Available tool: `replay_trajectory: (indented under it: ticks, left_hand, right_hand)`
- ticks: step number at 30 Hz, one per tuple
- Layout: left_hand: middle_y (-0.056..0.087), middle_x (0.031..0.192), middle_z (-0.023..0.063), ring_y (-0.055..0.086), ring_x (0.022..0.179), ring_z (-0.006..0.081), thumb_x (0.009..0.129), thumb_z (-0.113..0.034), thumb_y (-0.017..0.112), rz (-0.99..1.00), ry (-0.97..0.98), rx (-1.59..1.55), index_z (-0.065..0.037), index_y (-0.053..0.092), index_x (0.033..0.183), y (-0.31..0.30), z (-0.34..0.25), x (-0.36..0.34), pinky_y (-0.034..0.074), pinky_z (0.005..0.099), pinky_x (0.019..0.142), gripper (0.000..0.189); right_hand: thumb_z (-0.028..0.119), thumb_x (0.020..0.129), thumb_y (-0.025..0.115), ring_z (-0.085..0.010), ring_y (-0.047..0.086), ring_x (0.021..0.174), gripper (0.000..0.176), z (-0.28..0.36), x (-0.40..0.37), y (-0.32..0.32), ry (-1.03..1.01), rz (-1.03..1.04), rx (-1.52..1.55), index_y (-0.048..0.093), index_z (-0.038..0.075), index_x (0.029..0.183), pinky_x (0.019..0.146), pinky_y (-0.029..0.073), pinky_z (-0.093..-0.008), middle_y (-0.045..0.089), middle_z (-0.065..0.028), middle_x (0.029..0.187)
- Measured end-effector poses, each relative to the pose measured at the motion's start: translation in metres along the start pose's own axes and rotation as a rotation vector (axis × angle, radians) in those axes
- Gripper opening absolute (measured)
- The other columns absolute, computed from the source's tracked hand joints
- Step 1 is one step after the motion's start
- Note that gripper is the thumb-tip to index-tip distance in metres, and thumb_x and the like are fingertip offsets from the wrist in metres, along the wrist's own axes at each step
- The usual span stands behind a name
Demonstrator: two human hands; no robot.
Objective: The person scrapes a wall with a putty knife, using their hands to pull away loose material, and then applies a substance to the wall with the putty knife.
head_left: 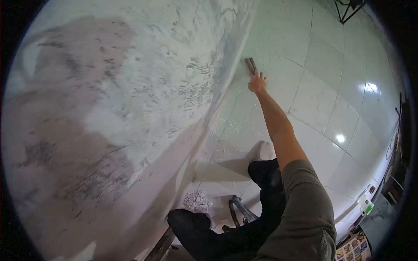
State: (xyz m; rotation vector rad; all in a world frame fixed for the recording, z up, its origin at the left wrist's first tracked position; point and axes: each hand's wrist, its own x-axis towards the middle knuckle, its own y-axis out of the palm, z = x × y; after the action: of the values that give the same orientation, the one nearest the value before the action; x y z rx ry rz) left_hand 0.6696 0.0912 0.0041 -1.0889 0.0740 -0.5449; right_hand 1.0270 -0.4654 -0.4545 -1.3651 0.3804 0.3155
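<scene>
My right hand reaches far forward, low over the tiled floor close to the foot of the wall. Its fingers are closed around the near end of a small, narrow scraper, brownish-grey, which appears to lie against the floor; its exact edge is too small to make out. Left of it rises a whitish wall with peeling patches and many short dark scrape marks. Pale flakes are scattered on the tiles below the hand. My left hand is out of view.
A heap of pale debris lies at the wall's foot by my knee. A grey metal frame stands between my legs. Glossy floor tiles stretch to the right. A black stand is at the top right, and assorted items line the right edge.
</scene>
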Motion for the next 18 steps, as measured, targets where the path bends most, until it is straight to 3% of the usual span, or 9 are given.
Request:
replay_trajectory:
  ticks: [3,6,8,10,12,14,15,16,18]
  left_hand:
    - [0.055,0.118,0.0201,0.055,0.106,0.0303,0.09,-0.023,0.054,-0.129,0.086,0.059,0.003,0.052,0.119,0.014,-0.014,0.024,0.045,0.0434,0.092,0.039]
    - [0.056,0.115,0.0207,0.056,0.103,0.0304,0.09,-0.022,0.055,-0.267,0.172,0.134,0.003,0.053,0.117,0.022,-0.024,0.049,0.046,0.0437,0.09,0.038]
    - [0.057,0.113,0.0212,0.057,0.102,0.0305,0.089,-0.022,0.055,-0.335,0.202,0.2,0.003,0.054,0.116,0.013,-0.038,0.048,0.047,0.0439,0.089,0.037]
    - [0.057,0.111,0.0216,0.058,0.1,0.0306,0.089,-0.021,0.056,-0.378,0.208,0.299,0.004,0.055,0.115,-0.014,-0.051,0.031,0.048,0.0441,0.088,0.036]
    - [0.058,0.11,0.022,0.059,0.098,0.0307,0.089,-0.021,0.056,-0.394,0.197,0.428,0.004,0.056,0.114,-0.063,-0.065,-0.005,0.049,0.0443,0.086,0.035]
    - [0.059,0.108,0.0224,0.06,0.096,0.0307,0.088,-0.02,0.057,-0.382,0.173,0.561,0.004,0.056,0.112,-0.115,-0.085,-0.051,0.05,0.0445,0.085,0.034]
    - [0.059,0.107,0.0227,0.06,0.095,0.0308,0.088,-0.02,0.057,-0.37,0.166,0.62,0.004,0.057,0.112,-0.138,-0.096,-0.074,0.05,0.0446,0.085,0.034]
    - [0.059,0.107,0.0227,0.06,0.095,0.0308,0.088,-0.02,0.057,-0.333,0.118,0.662,0.004,0.057,0.112,-0.16,-0.115,-0.027,0.05,0.0446,0.085,0.034]
    - [0.061,0.091,0.0203,0.059,0.079,0.0346,0.083,-0.01,0.056,-0.805,-0.231,0.442,0.007,0.059,0.099,-0.212,-0.156,0.026,0.048,0.0403,0.077,0.023]
  right_hand:
    - [0.025,0.088,0.055,-0.0315,0.028,0.138,0.056,-0.015,-0.018,0.015,-0.099,0.01,-0.109,0.042,0.008,0.14,0.11,0.026,-0.057,0.02,-0.0085,0.156]
    - [0.025,0.088,0.054,-0.0288,0.033,0.136,0.048,-0.024,-0.054,-0.005,-0.146,-0.023,-0.043,0.051,0.007,0.132,0.109,0.029,-0.055,0.03,-0.0083,0.152]
    - [0.024,0.086,0.056,-0.0279,0.039,0.132,0.042,-0.023,-0.077,-0.024,-0.142,0.064,-0.054,0.059,0.007,0.124,0.107,0.033,-0.0538,0.04,-0.008,0.146]
    - [0.019,0.086,0.053,-0.0255,0.048,0.124,0.032,-0.023,-0.116,-0.049,-0.221,-0.042,0.134,0.064,0.007,0.114,0.106,0.035,-0.0476,0.057,-0.0063,0.13]
    - [0.024,0.084,0.057,-0.0307,0.059,0.111,0.03,-0.019,-0.144,-0.07,-0.41,0.035,0.028,0.067,0.004,0.104,0.1,0.042,-0.0452,0.066,-0.0131,0.112]
    - [0.028,0.082,0.058,-0.0359,0.064,0.099,0.033,-0.01,-0.177,-0.081,-0.158,0.013,0.149,0.068,0.001,0.098,0.092,0.048,-0.044,0.067,-0.0194,0.103]
    - [0.029,0.081,0.059,-0.0371,0.064,0.098,0.035,-0.005,-0.197,-0.087,-0.212,-0.028,0.139,0.067,0.0,0.098,0.088,0.05,-0.0442,0.067,-0.0218,0.102]
    - [0.03,0.08,0.059,-0.0384,0.064,0.097,0.036,0.002,-0.215,-0.09,-0.27,-0.065,0.133,0.067,-0.001,0.098,0.085,0.052,-0.0444,0.066,-0.0241,0.102]
    - [0.029,0.08,0.057,-0.0385,0.066,0.092,0.034,0.013,-0.232,-0.079,-0.434,-0.029,0.037,0.069,0.001,0.094,0.083,0.052,-0.044,0.067,-0.024,0.097]
